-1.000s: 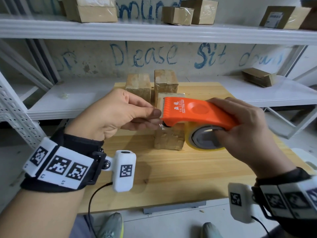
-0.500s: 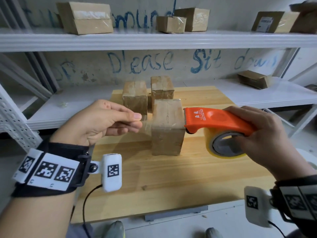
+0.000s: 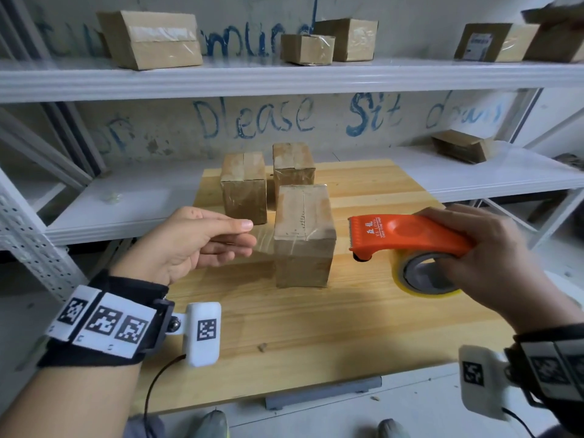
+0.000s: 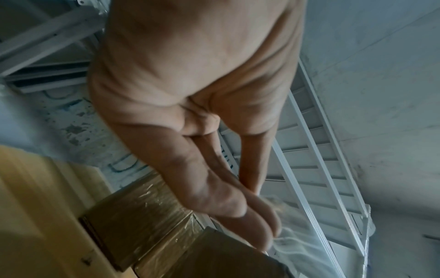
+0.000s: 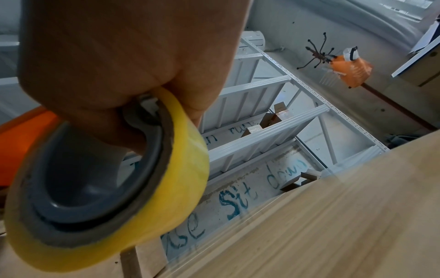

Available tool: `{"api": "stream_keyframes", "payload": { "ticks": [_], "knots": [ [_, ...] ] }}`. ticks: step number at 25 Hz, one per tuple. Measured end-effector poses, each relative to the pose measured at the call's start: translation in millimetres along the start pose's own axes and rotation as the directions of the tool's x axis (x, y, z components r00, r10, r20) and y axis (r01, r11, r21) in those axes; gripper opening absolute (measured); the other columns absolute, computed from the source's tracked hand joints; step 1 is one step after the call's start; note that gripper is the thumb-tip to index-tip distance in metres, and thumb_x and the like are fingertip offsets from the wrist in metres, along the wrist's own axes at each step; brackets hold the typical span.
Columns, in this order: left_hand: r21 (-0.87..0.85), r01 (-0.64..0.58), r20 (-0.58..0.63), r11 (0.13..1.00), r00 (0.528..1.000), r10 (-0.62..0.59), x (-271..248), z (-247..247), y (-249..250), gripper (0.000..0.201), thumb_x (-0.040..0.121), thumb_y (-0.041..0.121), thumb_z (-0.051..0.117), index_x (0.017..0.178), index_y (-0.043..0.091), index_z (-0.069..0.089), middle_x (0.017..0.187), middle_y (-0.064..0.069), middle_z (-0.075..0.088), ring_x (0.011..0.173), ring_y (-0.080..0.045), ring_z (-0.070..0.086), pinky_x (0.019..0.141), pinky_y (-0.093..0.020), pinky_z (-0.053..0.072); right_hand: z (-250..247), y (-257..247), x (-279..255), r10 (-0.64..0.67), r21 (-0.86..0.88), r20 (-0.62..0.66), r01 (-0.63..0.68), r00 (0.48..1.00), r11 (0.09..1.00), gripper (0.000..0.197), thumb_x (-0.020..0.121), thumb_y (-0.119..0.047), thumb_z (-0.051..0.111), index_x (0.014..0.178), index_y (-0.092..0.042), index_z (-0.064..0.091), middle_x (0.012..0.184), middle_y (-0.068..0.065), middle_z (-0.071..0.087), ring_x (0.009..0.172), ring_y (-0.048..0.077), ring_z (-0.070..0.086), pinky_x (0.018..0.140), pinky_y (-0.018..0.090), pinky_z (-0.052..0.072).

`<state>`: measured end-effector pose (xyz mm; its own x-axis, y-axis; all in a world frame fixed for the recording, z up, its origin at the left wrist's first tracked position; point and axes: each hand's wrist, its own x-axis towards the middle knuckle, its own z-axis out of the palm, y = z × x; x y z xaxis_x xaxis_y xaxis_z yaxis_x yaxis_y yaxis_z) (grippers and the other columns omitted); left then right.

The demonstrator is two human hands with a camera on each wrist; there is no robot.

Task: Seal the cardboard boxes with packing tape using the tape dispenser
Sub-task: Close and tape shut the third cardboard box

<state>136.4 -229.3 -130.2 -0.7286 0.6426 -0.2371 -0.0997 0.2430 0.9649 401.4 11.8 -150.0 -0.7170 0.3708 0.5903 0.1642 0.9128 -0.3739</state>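
Three taped cardboard boxes stand on the wooden table [image 3: 316, 327]; the nearest box [image 3: 303, 245] is in the middle. My left hand [image 3: 248, 232] is left of it and pinches the free end of a clear tape strip [image 3: 264, 243], seen again between the fingertips [image 4: 266, 225] in the left wrist view. The strip runs across the box's upper front toward the orange tape dispenser [image 3: 407, 235] on the right. My right hand [image 3: 464, 263] grips that dispenser, with fingers inside the yellow tape roll [image 5: 133, 178].
Two other boxes [image 3: 243, 188] [image 3: 293, 167] stand just behind the nearest one. White metal shelves [image 3: 284, 77] run behind and beside the table, with more cardboard boxes [image 3: 151, 39] on them. The table's near half is bare wood.
The hands have drawn apart: the dispenser went right and down, the left hand left, and clear tape now stretches between them across the nearest box.
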Motion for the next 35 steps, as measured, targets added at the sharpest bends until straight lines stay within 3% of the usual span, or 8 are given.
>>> {"api": "stream_keyframes", "payload": {
  "ticks": [7, 13, 17, 23, 27, 30, 33, 35],
  "knots": [
    [0.217, 0.019, -0.002, 0.976, 1.0, -0.019, 1, 24, -15, 0.014, 0.093, 0.016, 0.069, 0.099, 0.004, 0.073, 0.082, -0.009, 0.079, 0.075, -0.024, 0.078, 0.066, -0.027, 0.059, 11, -4, 1, -0.023, 0.015, 0.071, 0.022, 0.997, 1.0, 0.055, 0.053, -0.007, 0.063, 0.106, -0.019, 0.074, 0.082, 0.002, 0.062, 0.074, 0.019, 0.059, 0.067, 0.034, 0.045],
    [0.312, -0.012, -0.037, 0.95, 0.999, 0.024, 6, 40, -18, 0.013, 0.099, 0.01, 0.06, 0.096, 0.008, 0.072, 0.075, -0.003, 0.078, 0.067, -0.023, 0.077, 0.061, -0.031, 0.054, 12, -8, 4, -0.066, -0.002, 0.085, 0.066, 0.994, 0.998, 0.057, 0.053, -0.007, 0.065, 0.11, -0.012, 0.074, 0.081, 0.001, 0.061, 0.072, 0.015, 0.057, 0.065, 0.03, 0.044],
    [0.423, -0.036, -0.016, 0.905, 0.999, 0.047, 6, 41, -18, 0.02, 0.1, 0.016, 0.061, 0.087, 0.008, 0.073, 0.07, -0.002, 0.077, 0.062, -0.021, 0.076, 0.042, -0.022, 0.045, 13, -9, 2, -0.069, 0.014, 0.096, 0.068, 0.993, 0.998, 0.058, 0.054, -0.003, 0.065, 0.111, -0.013, 0.074, 0.08, -0.003, 0.06, 0.072, 0.013, 0.055, 0.062, 0.022, 0.043],
    [0.46, -0.031, -0.006, 0.887, 0.999, 0.038, 9, 40, -15, 0.015, 0.099, 0.017, 0.062, 0.093, 0.006, 0.071, 0.069, -0.002, 0.077, 0.061, -0.021, 0.076, 0.042, -0.021, 0.048, 15, -9, 0, -0.038, 0.046, 0.119, 0.033, 0.992, 0.998, 0.06, 0.055, 0.002, 0.069, 0.112, -0.015, 0.072, 0.081, -0.005, 0.058, 0.07, 0.012, 0.057, 0.059, 0.021, 0.043],
    [0.518, -0.025, -0.009, 0.855, 0.999, 0.035, 9, 41, -14, 0.019, 0.1, 0.021, 0.061, 0.09, 0.008, 0.069, 0.07, -0.001, 0.077, 0.06, -0.022, 0.076, 0.048, -0.027, 0.051, 16, -12, -1, -0.032, 0.053, 0.12, 0.026, 0.992, 0.998, 0.06, 0.056, 0.002, 0.068, 0.112, -0.017, 0.072, 0.081, -0.005, 0.058, 0.069, 0.011, 0.056, 0.059, 0.023, 0.043],
    [0.651, -0.026, -0.001, 0.758, 0.999, 0.035, 6, 40, -13, 0.019, 0.097, 0.027, 0.062, 0.093, 0.009, 0.067, 0.075, -0.008, 0.077, 0.058, -0.018, 0.075, 0.059, -0.032, 0.058, 16, -17, 0, -0.038, 0.055, 0.114, 0.031, 0.993, 0.998, 0.054, 0.058, -0.007, 0.064, 0.11, -0.017, 0.072, 0.08, -0.005, 0.057, 0.069, 0.011, 0.056, 0.058, 0.023, 0.043],
    [0.739, -0.08, 0.011, 0.669, 0.994, 0.106, 4, 29, -10, 0.004, 0.091, 0.016, 0.071, 0.093, 0.012, 0.071, 0.07, -0.003, 0.076, 0.056, -0.008, 0.073, 0.057, -0.028, 0.055, 16, -19, -1, -0.033, 0.063, 0.131, 0.025, 0.991, 0.998, 0.054, 0.057, -0.01, 0.064, 0.109, -0.018, 0.073, 0.08, -0.006, 0.056, 0.07, 0.01, 0.055, 0.057, 0.017, 0.041],
    [0.753, -0.125, 0.005, 0.646, 0.983, 0.184, 0, 16, 0, 0.019, 0.086, 0.001, 0.073, 0.092, 0.019, 0.075, 0.077, 0.005, 0.076, 0.062, -0.004, 0.073, 0.069, -0.029, 0.06, 17, -19, -1, -0.024, 0.067, 0.139, 0.015, 0.99, 0.998, 0.056, 0.057, -0.009, 0.064, 0.111, -0.019, 0.072, 0.081, -0.008, 0.056, 0.07, 0.009, 0.056, 0.058, 0.015, 0.041]
  ]
}}
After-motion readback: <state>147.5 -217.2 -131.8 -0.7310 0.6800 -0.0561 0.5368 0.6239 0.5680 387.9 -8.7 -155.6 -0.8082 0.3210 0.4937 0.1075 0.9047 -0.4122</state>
